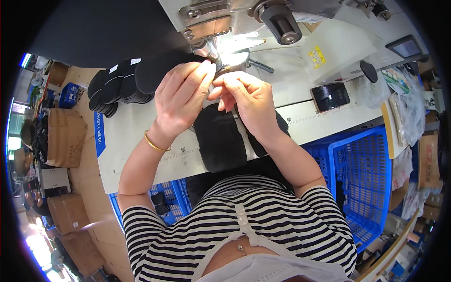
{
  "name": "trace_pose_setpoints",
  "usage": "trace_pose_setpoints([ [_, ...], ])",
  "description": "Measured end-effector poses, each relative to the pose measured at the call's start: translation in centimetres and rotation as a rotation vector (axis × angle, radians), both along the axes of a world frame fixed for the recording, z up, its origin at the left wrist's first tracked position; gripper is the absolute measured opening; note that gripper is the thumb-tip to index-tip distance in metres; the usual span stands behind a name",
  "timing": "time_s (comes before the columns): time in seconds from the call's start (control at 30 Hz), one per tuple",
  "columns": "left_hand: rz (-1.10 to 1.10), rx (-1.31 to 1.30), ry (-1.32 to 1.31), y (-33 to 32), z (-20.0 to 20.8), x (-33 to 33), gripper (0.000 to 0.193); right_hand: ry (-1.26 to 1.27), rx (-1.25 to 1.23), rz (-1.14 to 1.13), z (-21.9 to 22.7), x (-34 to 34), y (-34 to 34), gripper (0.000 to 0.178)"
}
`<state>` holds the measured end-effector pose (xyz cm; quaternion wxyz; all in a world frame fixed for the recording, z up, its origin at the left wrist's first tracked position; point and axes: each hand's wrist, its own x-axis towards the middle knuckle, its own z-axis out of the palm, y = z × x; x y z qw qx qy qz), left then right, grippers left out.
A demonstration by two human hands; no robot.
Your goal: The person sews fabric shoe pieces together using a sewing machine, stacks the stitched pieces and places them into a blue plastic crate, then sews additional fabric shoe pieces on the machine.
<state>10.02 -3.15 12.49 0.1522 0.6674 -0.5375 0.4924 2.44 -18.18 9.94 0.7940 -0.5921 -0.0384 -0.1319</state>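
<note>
My left hand [181, 96] and my right hand [251, 101] are raised close together under the head of a sewing machine [205, 28]. The fingers of both are pinched, and whatever lies between the fingertips is too small to make out. Beneath my hands, a black padded oblong piece [220, 141] lies on the white machine table [136, 157]. A second black piece [260, 146] sits beside it, partly covered by my right forearm. Left of my left hand are stacks of similar black rounded pieces [123, 84], some with white tags.
A dark phone [330, 97] lies on the table at the right. Blue plastic crates stand below the table edge, a large one [359, 183] at the right and another [176, 197] at the left. Cardboard boxes [66, 136] stand on the floor at the far left.
</note>
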Motion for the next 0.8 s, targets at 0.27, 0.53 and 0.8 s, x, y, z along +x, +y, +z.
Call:
trace_pose_setpoints([
  [0.27,0.061,0.022,0.014,-0.5,-0.2,0.6,0.036,0.037,-0.04,0.013,-0.5,-0.7,-0.6,0.022],
  [0.53,0.107,-0.028,0.035,1.4,-0.6,1.9,0.034,0.078,-0.047,0.097,-0.8,-1.2,-0.2,0.02],
  [0.8,0.169,0.172,0.001,3.0,2.2,-1.8,0.039,0.031,-0.282,0.068,-1.0,-0.6,1.9,0.017],
])
